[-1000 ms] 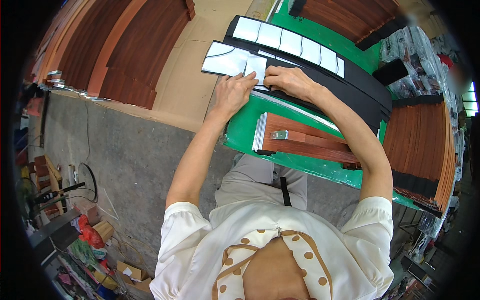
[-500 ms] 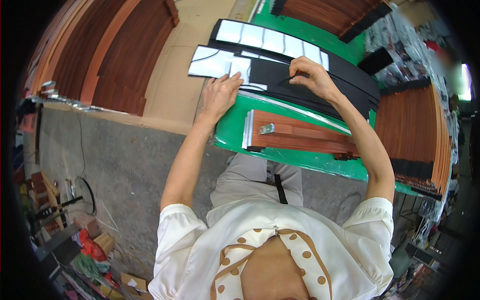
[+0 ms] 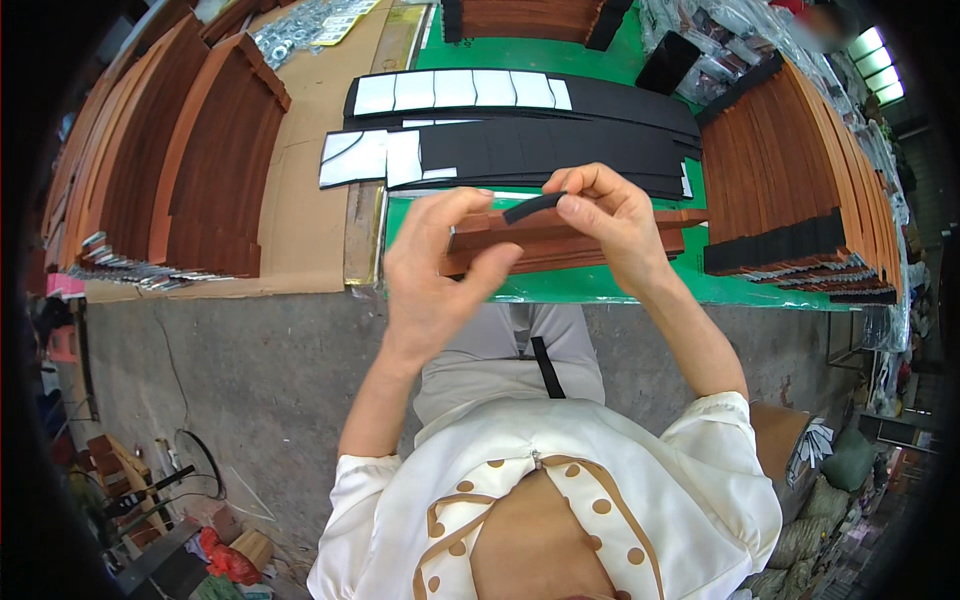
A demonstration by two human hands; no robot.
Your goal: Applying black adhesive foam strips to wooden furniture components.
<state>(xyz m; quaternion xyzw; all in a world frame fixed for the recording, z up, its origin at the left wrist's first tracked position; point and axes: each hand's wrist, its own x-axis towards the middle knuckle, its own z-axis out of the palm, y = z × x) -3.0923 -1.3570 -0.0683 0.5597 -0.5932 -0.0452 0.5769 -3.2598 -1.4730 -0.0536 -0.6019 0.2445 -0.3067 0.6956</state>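
A short, slightly curved black foam strip [image 3: 530,208] is pinched between the thumb and forefinger of my right hand [image 3: 618,225]. Opposite it, my left hand [image 3: 432,262] is open, thumb and fingers spread, holding nothing. Both hands are raised over the near edge of the green table, above reddish-brown wood-grain slats [image 3: 590,252] that they partly hide. Beyond them lie layered black foam sheets [image 3: 560,150] cut into strips. White backing paper [image 3: 404,157] shows at their left end, and a second row [image 3: 630,105] lies farther back.
Stacks of wood-grain slats stand at left [image 3: 215,160] and right [image 3: 785,165], with another [image 3: 530,18] at the far edge. A black phone-like slab [image 3: 668,63] leans near plastic-wrapped parts [image 3: 715,75]. Metal hardware [image 3: 295,38] lies on the cardboard-covered surface [image 3: 310,240].
Both hands have come back toward me from the foam sheets. The left has lifted off the white backing and opened; the right now carries the black strip over the slats. The view has shifted.
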